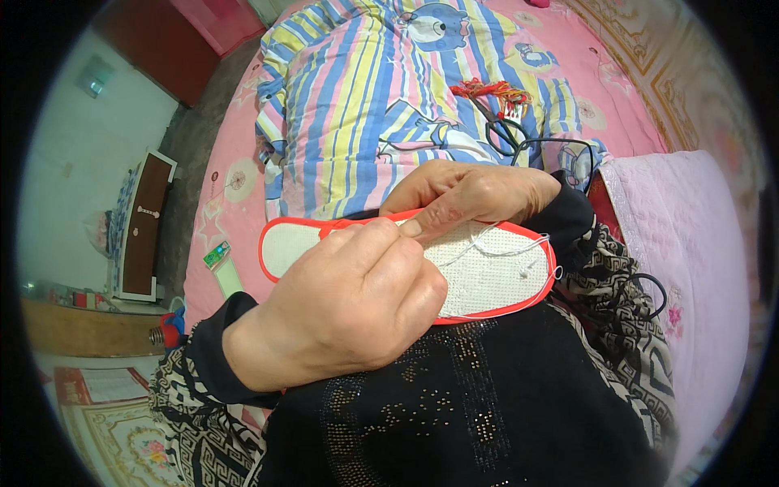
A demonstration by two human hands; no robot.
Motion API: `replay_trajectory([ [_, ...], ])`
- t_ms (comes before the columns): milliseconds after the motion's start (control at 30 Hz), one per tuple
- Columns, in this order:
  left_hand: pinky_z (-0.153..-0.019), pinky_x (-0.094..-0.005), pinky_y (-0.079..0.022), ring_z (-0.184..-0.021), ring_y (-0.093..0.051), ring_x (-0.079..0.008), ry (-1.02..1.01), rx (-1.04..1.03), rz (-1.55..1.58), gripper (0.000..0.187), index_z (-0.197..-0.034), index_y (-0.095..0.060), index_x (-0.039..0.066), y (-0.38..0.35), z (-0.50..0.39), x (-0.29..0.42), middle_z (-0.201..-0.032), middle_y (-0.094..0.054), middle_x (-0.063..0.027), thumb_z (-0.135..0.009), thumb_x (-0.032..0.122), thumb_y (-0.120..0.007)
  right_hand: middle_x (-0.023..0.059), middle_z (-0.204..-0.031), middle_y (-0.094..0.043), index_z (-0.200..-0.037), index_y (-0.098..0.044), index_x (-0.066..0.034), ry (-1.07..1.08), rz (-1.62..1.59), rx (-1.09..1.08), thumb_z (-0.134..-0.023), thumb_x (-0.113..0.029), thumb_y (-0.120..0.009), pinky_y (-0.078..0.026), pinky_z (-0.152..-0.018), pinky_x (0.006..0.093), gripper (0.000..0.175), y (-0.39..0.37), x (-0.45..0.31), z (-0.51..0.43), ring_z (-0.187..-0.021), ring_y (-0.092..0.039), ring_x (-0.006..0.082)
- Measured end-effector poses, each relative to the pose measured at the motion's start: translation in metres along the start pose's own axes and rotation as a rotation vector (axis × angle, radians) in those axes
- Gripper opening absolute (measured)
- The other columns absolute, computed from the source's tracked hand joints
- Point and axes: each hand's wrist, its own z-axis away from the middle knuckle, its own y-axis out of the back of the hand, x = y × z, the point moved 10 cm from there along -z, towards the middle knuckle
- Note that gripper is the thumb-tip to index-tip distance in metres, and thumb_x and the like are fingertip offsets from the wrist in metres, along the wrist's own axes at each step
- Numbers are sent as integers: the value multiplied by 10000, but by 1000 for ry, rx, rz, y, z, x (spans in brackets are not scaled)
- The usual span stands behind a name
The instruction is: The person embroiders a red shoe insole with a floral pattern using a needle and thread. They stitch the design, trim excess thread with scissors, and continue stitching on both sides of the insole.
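A white mesh insole [487, 280] with red edging lies across my lap, its narrow end pointing left. My left hand [347, 298] is curled over its middle in a fist. Those fingertips are hidden, so anything small pinched in them cannot be seen. From the far edge my right hand [475, 195] grips the insole, thumb on the upper face beside the left knuckles and fingers out of sight beneath. White thread [511, 248] runs loose over the wide end and loops past its right rim. No needle is visible.
On the striped quilt [341, 115] ahead lie black-handled scissors [502, 134] and a bundle of red and multicoloured thread [496, 91]. Black-framed glasses [590, 152] rest nearby. A small green packet [217, 254] lies left on the pink bedsheet [225, 207]. A pink padded cover [688, 243] is at right.
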Motion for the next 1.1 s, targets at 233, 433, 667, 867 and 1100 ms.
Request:
replay_trajectory([
  [233,-620,-309,-465,-730,-548,-218,-8,-11,159,116,-778,-561,42,-4,-2,-1,-746,-492,-67,-709,101,-632,23,-826,-697,-1129,-658,70,-23,-191,-40,-975,-119,-598,-492,-478,186,251,-2,19,-5,-591,-627,41],
  [433,-626,-335,-458,-744,-535,-231,35,-86,326,128,-776,-549,46,-19,7,-8,-762,-490,-75,-682,87,-626,23,-819,-695,-1164,-643,73,-71,-202,-50,-978,-122,-620,-471,-444,177,271,-1,30,-1,-576,-621,29],
  [667,-603,-393,-459,-713,-546,-296,165,59,167,273,-919,-597,4,-2,26,-41,-810,-548,-110,-652,38,-646,28,-849,-709,-1188,-638,75,-107,-135,-18,-978,-170,-654,-476,-448,175,324,7,22,7,-571,-622,25],
  [867,-690,-372,-485,-789,-594,-297,441,346,205,325,-1071,-633,-8,28,51,-68,-937,-596,-127,-770,18,-750,29,-904,-718,-1127,-663,36,181,-142,342,-1001,-200,-644,-515,-619,217,267,35,-8,15,-722,-649,48],
  [1100,-905,-331,-505,-1045,-611,-207,835,412,859,592,-1328,-556,16,-28,66,-108,-1212,-566,-142,-794,68,-806,87,-1197,-673,-1355,-547,48,509,24,535,-991,-176,-672,-525,-941,300,445,26,-46,20,-1077,-635,123],
])
